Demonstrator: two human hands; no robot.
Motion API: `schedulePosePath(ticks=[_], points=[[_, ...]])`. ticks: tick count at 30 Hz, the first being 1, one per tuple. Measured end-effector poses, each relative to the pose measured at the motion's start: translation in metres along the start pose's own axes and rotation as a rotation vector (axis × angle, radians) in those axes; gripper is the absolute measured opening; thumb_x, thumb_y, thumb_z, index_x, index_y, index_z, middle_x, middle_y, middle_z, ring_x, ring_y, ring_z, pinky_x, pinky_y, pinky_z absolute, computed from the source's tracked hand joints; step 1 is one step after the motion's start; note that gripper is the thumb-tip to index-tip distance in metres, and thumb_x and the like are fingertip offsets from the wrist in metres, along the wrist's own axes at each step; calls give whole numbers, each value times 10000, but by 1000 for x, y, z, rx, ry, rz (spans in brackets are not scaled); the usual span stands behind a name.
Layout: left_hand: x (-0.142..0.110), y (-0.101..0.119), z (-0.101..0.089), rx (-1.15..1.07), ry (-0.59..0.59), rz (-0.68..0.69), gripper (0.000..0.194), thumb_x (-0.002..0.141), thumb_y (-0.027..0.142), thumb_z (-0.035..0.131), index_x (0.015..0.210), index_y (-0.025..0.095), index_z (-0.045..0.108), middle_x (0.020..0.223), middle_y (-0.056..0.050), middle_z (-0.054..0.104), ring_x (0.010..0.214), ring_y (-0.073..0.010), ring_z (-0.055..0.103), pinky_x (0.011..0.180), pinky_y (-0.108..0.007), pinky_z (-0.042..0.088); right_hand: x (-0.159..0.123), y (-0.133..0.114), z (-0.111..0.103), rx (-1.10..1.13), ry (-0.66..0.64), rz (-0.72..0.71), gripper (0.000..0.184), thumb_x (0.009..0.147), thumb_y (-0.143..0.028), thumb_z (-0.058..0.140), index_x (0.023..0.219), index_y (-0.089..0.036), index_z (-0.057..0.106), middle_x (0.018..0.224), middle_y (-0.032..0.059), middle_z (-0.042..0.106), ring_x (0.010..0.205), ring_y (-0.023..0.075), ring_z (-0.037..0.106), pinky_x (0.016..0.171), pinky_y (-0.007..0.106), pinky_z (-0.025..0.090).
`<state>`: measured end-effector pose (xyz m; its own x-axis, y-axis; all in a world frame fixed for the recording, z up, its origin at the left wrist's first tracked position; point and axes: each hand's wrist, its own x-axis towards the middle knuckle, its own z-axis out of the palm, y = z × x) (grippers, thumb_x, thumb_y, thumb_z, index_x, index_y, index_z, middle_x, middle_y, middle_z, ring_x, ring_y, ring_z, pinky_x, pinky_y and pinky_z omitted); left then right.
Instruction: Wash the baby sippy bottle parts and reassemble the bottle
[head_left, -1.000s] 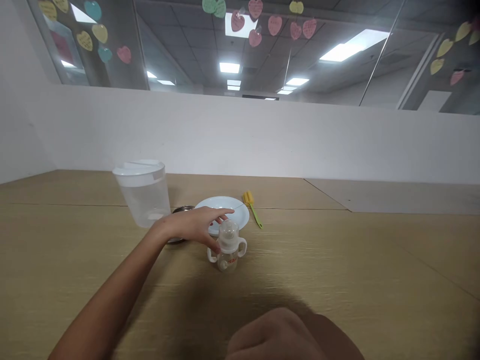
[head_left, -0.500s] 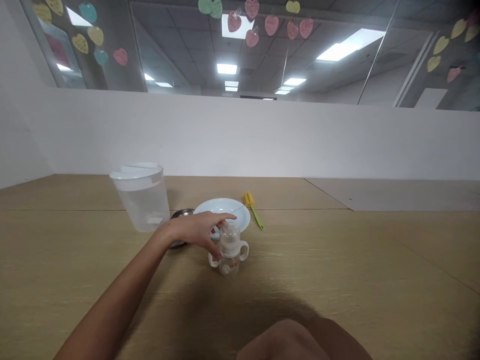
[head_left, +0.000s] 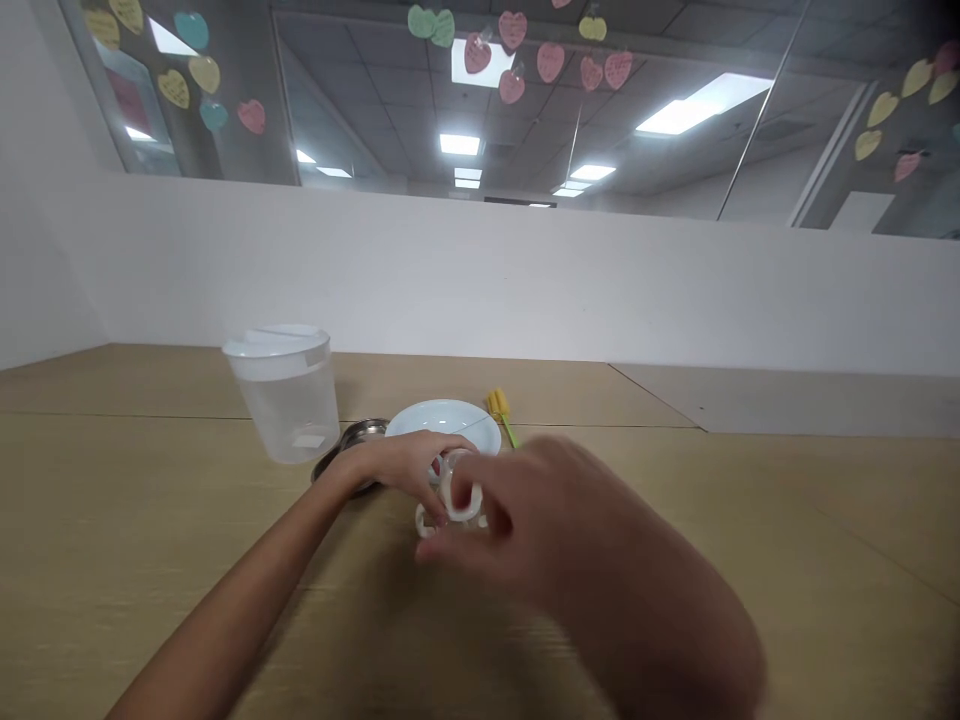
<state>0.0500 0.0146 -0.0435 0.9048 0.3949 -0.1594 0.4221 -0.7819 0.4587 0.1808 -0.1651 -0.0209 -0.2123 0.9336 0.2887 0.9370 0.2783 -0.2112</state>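
A clear baby bottle point(head_left: 447, 485) with white side handles and a domed cap stands on the wooden table. My left hand point(head_left: 420, 465) reaches in from the left, its thumb and fingers closed around the bottle's upper part. In front of the bottle is my right hand point(head_left: 517, 510), smeared by motion, its thumb and fingers apart. It covers much of the bottle's right side and lower body, and I cannot tell whether it touches the bottle. Just behind them lies a white plate point(head_left: 446, 409), partly hidden by my left hand.
A translucent lidded bucket point(head_left: 289, 400) stands on the left. Beside it are shiny metal dishes point(head_left: 364, 430), partly behind my left wrist. A yellow sponge brush point(head_left: 498, 403) with a green handle lies right of the plate. A white wall point(head_left: 525, 280) closes off the table's far side.
My right hand has risen from the bottom edge to the front of the bottle, with its fingers apart. My left hand stays at the bottle. The camera view has shifted slightly.
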Motion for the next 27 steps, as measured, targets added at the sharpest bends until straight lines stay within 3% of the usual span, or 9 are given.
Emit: schedulePosePath(ticks=[3,6,8,11,18,27], points=[[7,-11,5,-83,-49,-15,621,467,311,791,1047,211,594,1002,4,635,911,-219,583,707,-250,451,55,6,-19,-46,-23,46,257,745,-439,571,730,-185,613,635,-2,594,584,116,492,486,241,273],[13,-20,10,-101,-57,-37,511,458,325,786,931,208,631,925,17,644,875,-211,586,675,-248,447,78,17,-3,-124,-176,70,350,663,-487,617,804,-167,623,754,29,634,652,148,531,471,248,285],[14,-22,13,-96,-52,-32,440,480,314,774,882,196,640,879,14,647,853,-206,585,666,-247,440,83,23,11,-141,-238,71,378,631,-496,636,814,-165,630,780,35,641,660,159,544,460,252,298],[15,-23,14,-101,-27,-8,487,458,300,791,903,189,626,863,7,648,859,-211,578,688,-251,435,88,28,21,-125,-291,49,397,609,-501,652,811,-159,642,779,43,641,648,159,548,448,251,309],[12,-18,12,-34,-4,-30,477,492,317,778,910,161,607,905,-16,632,857,-222,575,665,-250,426,101,41,17,-100,-354,-110,350,643,-488,629,719,-147,644,658,41,617,601,132,525,451,231,307],[12,-16,10,-165,-67,68,446,491,269,793,897,166,636,864,4,650,810,-186,586,658,-226,425,103,45,17,-24,-402,-123,310,667,-452,611,683,-143,633,571,22,618,553,117,541,447,212,319]])
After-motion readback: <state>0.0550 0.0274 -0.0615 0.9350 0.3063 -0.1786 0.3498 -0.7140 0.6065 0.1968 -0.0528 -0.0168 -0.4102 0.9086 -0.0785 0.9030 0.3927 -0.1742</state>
